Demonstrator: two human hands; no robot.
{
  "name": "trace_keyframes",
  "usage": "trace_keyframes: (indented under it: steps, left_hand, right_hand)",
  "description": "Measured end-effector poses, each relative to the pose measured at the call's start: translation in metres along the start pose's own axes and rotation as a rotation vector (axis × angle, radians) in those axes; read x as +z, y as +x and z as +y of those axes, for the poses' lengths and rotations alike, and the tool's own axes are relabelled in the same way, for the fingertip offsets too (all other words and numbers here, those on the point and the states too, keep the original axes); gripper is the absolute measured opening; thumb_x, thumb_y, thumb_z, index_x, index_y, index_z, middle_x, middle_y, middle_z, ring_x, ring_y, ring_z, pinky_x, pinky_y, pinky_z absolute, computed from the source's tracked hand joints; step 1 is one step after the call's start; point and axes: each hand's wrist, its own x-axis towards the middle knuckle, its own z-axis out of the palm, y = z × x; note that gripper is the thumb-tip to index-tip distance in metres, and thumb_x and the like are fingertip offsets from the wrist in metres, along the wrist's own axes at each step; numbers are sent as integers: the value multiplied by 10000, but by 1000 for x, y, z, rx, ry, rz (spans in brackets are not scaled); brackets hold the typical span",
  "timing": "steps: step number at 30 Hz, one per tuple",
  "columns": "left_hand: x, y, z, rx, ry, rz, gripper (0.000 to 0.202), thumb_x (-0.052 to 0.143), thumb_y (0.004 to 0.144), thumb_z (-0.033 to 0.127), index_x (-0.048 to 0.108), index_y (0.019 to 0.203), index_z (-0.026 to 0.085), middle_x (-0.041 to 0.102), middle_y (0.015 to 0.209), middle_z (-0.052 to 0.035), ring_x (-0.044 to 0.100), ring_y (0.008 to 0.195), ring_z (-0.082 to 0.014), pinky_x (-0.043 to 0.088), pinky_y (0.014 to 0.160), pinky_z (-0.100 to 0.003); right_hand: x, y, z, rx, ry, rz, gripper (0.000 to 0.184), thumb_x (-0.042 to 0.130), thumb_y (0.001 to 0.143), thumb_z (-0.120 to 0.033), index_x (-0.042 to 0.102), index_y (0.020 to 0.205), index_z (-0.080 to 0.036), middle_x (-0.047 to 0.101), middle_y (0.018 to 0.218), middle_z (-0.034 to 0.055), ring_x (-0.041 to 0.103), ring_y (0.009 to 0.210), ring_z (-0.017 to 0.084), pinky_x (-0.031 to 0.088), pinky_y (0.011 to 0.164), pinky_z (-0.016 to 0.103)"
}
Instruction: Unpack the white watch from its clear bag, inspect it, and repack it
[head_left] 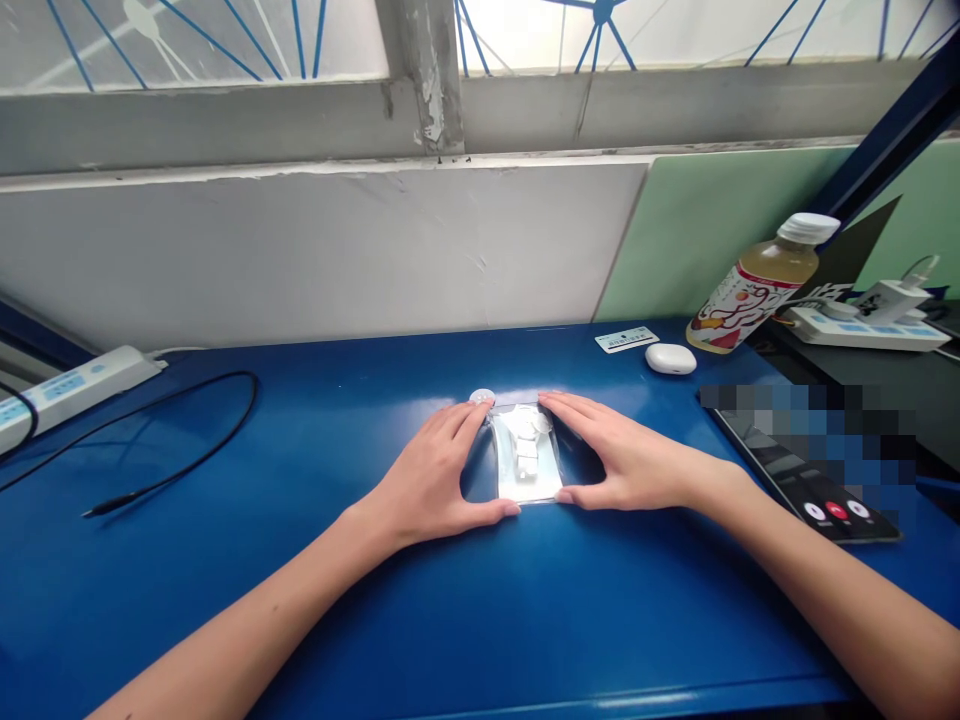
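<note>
A small clear plastic packet (pixel 551 492) lies on the blue table between my hands. Inside it are a white card and a small white piece, whose kind I cannot make out. My left hand (pixel 435 480) grips the packet's left side, fingertips at the far corner and thumb at the near edge. On the opposite side, my right hand (pixel 622 455) holds the packet in the same way, its thumb at the near right corner. A small round whitish disc (pixel 482 397) touches or sits just beyond my left fingertips.
A black cable (pixel 187 482) and a white power strip (pixel 82 390) lie left. Right are a white earphone case (pixel 670 359), a printed card (pixel 626 340), a drink bottle (pixel 750 290) and a phone (pixel 795 480). Another power strip (pixel 862 330) stands behind. A wall borders the table's back.
</note>
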Motion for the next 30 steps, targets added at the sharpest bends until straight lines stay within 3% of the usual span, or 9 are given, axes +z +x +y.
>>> trace_keyframes:
  steps: [6, 11, 16, 20, 30]
  left_hand:
    - [1, 2, 2, -22, 18, 92, 727, 595, 867, 490, 390, 1450, 107, 520, 1431, -205, 473, 1325, -371, 386, 1098, -544]
    - [1, 2, 1, -81, 9, 135, 481, 481, 961, 418, 505, 1337, 120, 602, 1322, -182, 519, 1271, -337, 434, 1055, -527]
    - [3, 1, -1, -122, 25, 146, 483, 464, 975, 406, 487, 1361, 117, 549, 1393, -179, 473, 1331, -322, 427, 1081, -513]
    - [8, 1, -5, -115, 76, 89, 498, 449, 992, 383, 454, 1410, 113, 514, 1455, -165, 394, 1410, -317, 352, 1145, -527]
    - [7, 3, -3, -90, 206, 186, 347, 489, 970, 324, 668, 1163, 97, 664, 1165, -159, 574, 1136, -316, 482, 993, -490]
  right_hand:
    - [-2, 1, -1, -8, -8, 4, 985, 712, 770, -540, 274, 1553, -134, 347, 1577, 196, 316, 1454, 361, 324, 1167, 535]
    - [-3, 2, -2, 15, -24, -14, 989, 706, 765, -565, 301, 1540, -103, 354, 1570, 209, 331, 1446, 367, 329, 1168, 521]
    - [-2, 2, -3, 9, -28, -3, 989, 711, 762, -564, 302, 1540, -111, 365, 1565, 207, 338, 1441, 375, 340, 1159, 533]
    - [-2, 2, -2, 10, -51, -21, 996, 691, 772, -581, 303, 1530, -64, 358, 1562, 229, 333, 1443, 376, 335, 1161, 535]
    - [-2, 2, -2, 28, -45, -40, 1002, 676, 779, -602, 292, 1536, -70, 338, 1575, 219, 315, 1452, 374, 331, 1165, 539]
